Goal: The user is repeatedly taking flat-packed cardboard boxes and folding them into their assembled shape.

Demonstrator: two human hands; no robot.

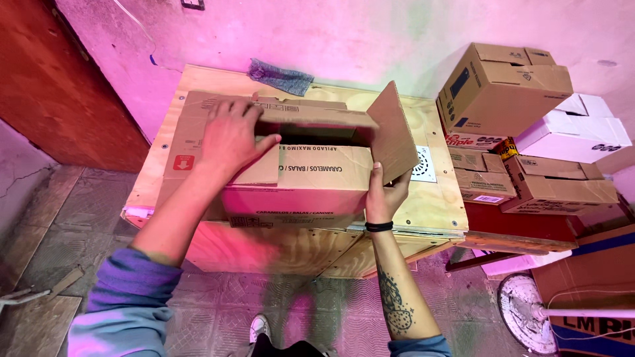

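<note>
I count one open cardboard box (297,178) under my two hands, five stacked boxes (503,86), one cloth (281,76).

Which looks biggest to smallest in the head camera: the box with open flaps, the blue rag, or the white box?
1. Box with open flaps, by far the largest.
2. White box, though it sits farther off, so it may look smaller than it is.
3. Blue rag.
</note>
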